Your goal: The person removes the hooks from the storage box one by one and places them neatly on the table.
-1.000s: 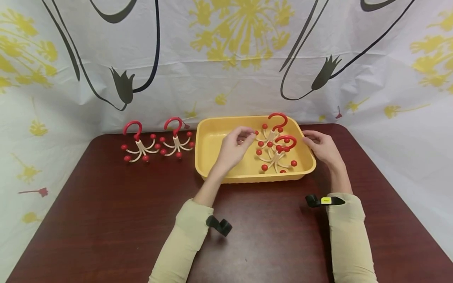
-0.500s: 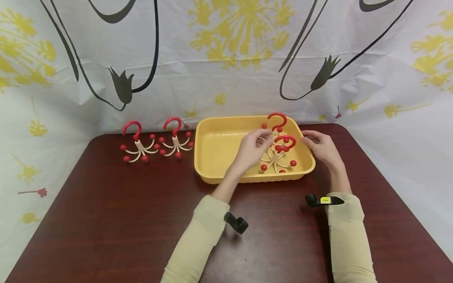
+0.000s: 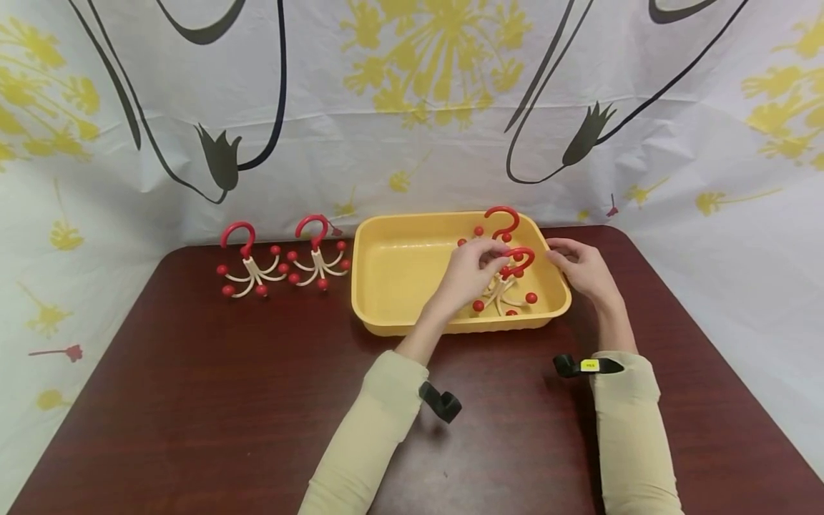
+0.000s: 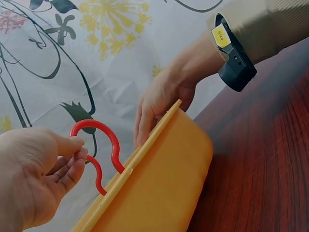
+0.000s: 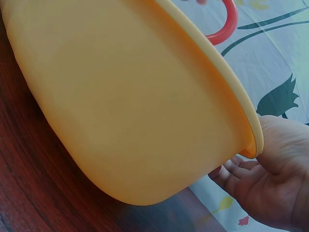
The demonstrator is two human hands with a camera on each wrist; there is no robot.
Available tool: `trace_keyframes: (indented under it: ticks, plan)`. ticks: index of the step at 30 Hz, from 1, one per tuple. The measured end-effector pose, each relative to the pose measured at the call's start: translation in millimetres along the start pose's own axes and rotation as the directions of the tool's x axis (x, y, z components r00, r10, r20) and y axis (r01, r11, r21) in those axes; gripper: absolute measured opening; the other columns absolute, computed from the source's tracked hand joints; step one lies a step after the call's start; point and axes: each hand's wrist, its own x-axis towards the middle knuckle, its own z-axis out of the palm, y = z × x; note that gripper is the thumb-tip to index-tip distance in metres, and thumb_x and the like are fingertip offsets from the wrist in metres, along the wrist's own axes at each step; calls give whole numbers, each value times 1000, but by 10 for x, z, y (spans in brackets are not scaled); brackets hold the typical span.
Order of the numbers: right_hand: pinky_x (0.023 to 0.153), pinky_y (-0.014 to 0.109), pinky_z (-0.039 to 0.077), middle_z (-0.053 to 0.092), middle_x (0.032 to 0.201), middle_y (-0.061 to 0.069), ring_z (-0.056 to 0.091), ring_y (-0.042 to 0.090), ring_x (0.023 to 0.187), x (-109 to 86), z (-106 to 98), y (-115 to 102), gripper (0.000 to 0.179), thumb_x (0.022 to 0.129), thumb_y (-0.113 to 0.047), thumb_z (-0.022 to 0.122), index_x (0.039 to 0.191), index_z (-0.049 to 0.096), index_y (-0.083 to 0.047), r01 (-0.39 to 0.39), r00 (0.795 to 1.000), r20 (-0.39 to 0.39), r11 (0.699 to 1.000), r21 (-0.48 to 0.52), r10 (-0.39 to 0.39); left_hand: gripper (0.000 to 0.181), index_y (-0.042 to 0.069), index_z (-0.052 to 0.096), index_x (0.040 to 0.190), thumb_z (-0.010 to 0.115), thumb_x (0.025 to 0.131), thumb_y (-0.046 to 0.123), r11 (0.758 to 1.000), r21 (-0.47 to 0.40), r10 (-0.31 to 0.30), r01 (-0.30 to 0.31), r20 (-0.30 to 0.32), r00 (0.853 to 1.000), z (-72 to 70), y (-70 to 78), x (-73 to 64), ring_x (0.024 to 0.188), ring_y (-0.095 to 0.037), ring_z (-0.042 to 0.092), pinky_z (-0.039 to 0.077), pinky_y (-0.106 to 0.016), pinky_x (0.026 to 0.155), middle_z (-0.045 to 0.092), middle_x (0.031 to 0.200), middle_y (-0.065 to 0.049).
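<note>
My left hand pinches the tip of the red hook on the front hanger, between thumb and fingertips. That hanger has several cream arms tipped with red balls and stands in the right part of a yellow tub. Behind it in the tub is a matching hanger, partly hidden by my left hand. In the left wrist view, the pinched hook rises above the tub's rim. My right hand grips the tub's right rim; in the right wrist view its fingers curl beneath the rim.
Two more such hangers, one at the far left and one beside it, stand on the dark red-brown table left of the tub. A white patterned cloth hangs close behind the tub.
My left hand has moved right across the tub, past the rear hanger, and taken hold of the front hanger's hook. My right hand has stayed at the rim.
</note>
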Motion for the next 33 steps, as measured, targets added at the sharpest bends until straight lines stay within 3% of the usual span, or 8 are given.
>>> trace_keyframes:
  ticks: [9,16,28,33]
  plan:
    - [69,15,52,61,120,26,62,6,85,-1,4,15,46,105,-28,57,140,55,2,8,1000,4,1000,1,-8,18,3,74,112,69,96,11,1000,10,9,-9,-10,1000,-27,72,12,81,-11,62,49,-14,73,70,102,-6]
    - [69,15,52,61,121,26,62,5,88,2,-2,29,47,105,-29,56,141,54,2,11,1000,8,1000,7,-11,17,0,74,109,70,95,8,999,-27,45,-46,-63,997,-87,145,9,81,-11,63,50,-14,73,68,98,-7]
    - [74,10,50,61,124,25,62,10,99,2,-4,41,50,105,-32,56,141,54,1,9,1000,2,1000,-26,-9,17,-2,72,110,69,96,5,989,-60,126,-132,-92,988,-303,362,-40,87,-17,66,52,-15,80,70,103,-12]
    - [72,12,51,61,123,26,63,8,95,5,-5,38,49,105,-31,57,141,55,2,18,1000,4,1000,-15,-18,17,-3,73,110,69,96,5,986,-73,139,-148,-117,983,-426,409,-86,89,-17,67,52,-16,80,70,104,-12]
